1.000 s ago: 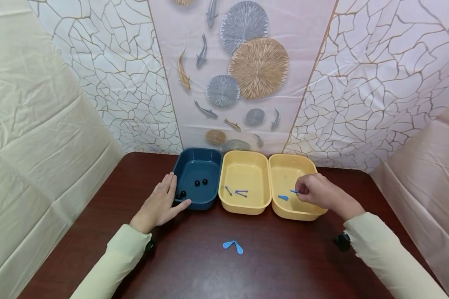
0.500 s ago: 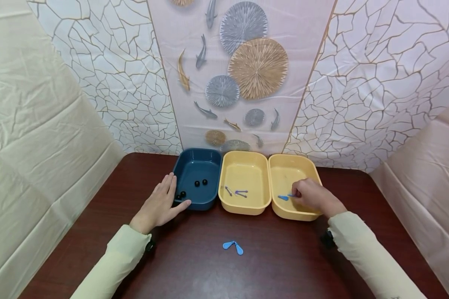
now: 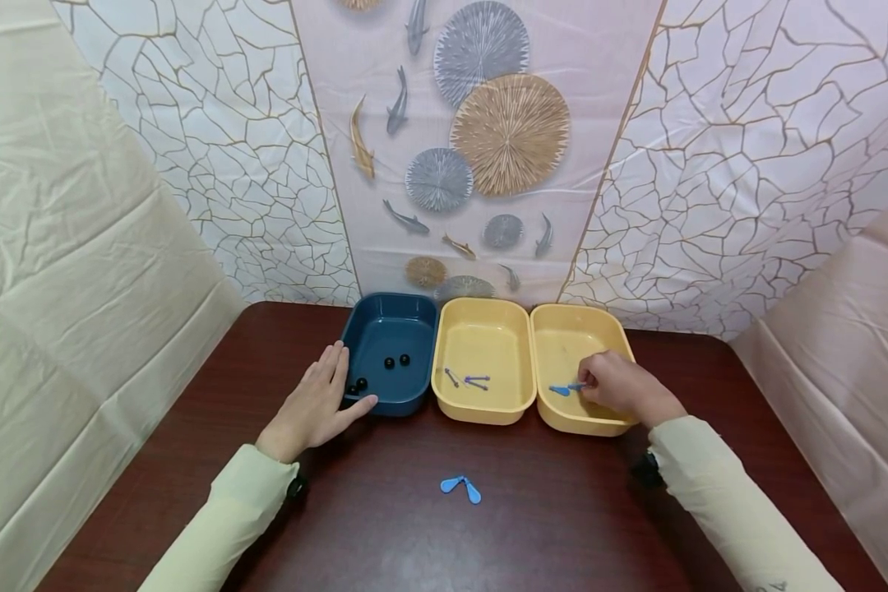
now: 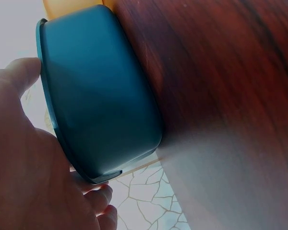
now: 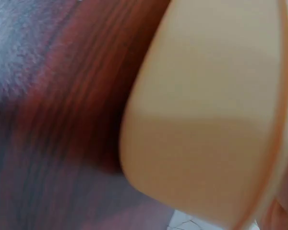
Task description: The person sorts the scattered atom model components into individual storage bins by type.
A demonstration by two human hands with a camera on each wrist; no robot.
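Note:
In the head view my left hand [image 3: 314,403] lies with straight fingers on the left rim of the dark blue bin [image 3: 422,316], thumb at its front corner. The left wrist view shows the outer wall of that blue bin [image 4: 96,91] beside the hand. My right hand [image 3: 622,386] reaches into the right yellow bin [image 3: 588,426], its fingertips pinching a small blue paddle-shaped piece [image 3: 576,386] low in the bin; the hand hides part of this piece. Beside it lies another blue paddle-shaped piece [image 3: 560,390]. The yellow bin's outer wall [image 5: 201,110] fills much of the right wrist view.
Between these bins stands a middle yellow bin [image 3: 484,415] with several thin purple sticks [image 3: 477,379]. Several black balls [image 3: 404,360] lie in the blue bin. Two blue paddle-shaped pieces [image 3: 462,488] lie on the dark wooden table [image 3: 385,534]. A patterned cloth [image 3: 511,140] hangs behind.
My right hand has moved left and lower into the right yellow bin with the blue paddle-shaped piece, then stayed nearly still. The left hand has not moved.

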